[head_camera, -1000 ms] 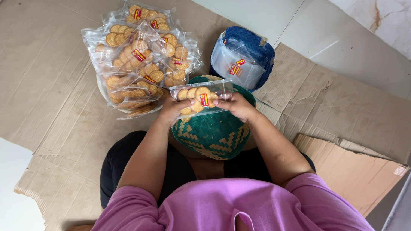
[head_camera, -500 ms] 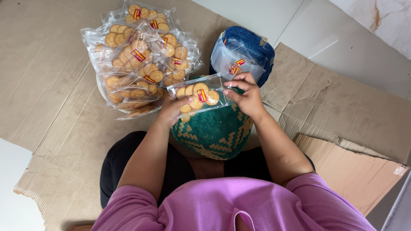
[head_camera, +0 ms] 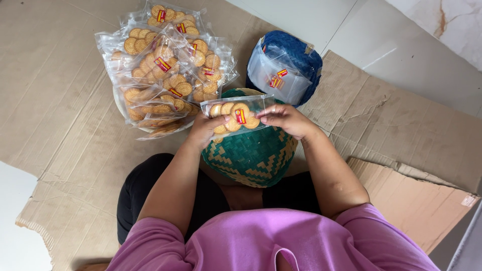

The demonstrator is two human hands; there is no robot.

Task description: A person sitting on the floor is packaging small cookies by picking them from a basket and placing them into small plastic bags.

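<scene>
A clear plastic bag of round biscuits (head_camera: 236,114) with a red and yellow label is held over a green woven basket (head_camera: 251,155) in my lap. My left hand (head_camera: 205,129) grips the bag's left end. My right hand (head_camera: 286,119) pinches its right end, fingers on top. The bag lies roughly level between both hands.
A pile of several filled biscuit bags (head_camera: 163,70) lies on the cardboard sheet (head_camera: 50,100) to the left front. A blue woven basket (head_camera: 296,55) holding empty clear bags with labels (head_camera: 277,79) stands beyond my right hand. White floor tiles (head_camera: 401,45) lie at the far right.
My right hand had reached up toward the blue basket half a second ago and has come back down onto the bag's right end. The bag stays over the green basket.
</scene>
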